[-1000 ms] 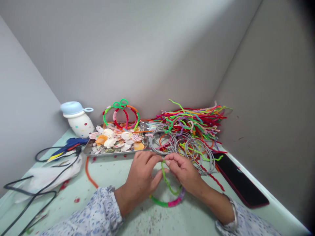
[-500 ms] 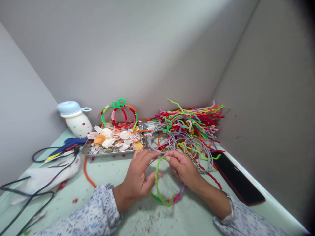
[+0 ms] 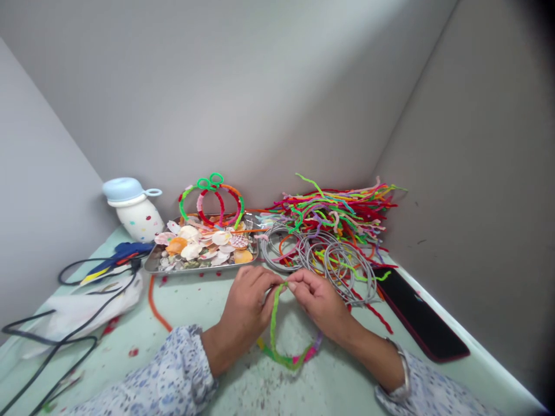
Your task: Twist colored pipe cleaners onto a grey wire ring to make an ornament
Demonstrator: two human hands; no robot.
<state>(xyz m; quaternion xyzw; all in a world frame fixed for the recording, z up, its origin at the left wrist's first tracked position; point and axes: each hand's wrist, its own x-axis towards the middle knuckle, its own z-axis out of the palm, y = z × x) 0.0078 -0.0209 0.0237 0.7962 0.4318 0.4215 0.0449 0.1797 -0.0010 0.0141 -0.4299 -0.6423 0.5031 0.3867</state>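
A light green pipe cleaner (image 3: 273, 323) arcs down from my fingertips to the near side of a ring wrapped in several colours (image 3: 309, 353), with pink, purple, green and yellow showing. My left hand (image 3: 249, 309) pinches the upper part of the green pipe cleaner between thumb and fingers. Close beside it, the thumb and forefinger of my right hand (image 3: 323, 303) are pinched at the same green strand's end. Both hands hover above the table, fingertips almost touching. The upper part of the ring is hidden behind my hands.
Behind my hands stands a metal tray (image 3: 199, 269) of seashells (image 3: 191, 242), with a finished-looking pipe-cleaner loop ornament (image 3: 221, 202). Coiled grey wire (image 3: 312, 248) and a pipe-cleaner heap (image 3: 338, 208) lie right. A phone-like black slab (image 3: 422, 318), white bottle (image 3: 139, 216) and glue gun (image 3: 119, 257) flank them.
My left thumb has risen to meet the fingers on the green strand. The ring has tilted and spread leftward below my hands, showing a yellow part.
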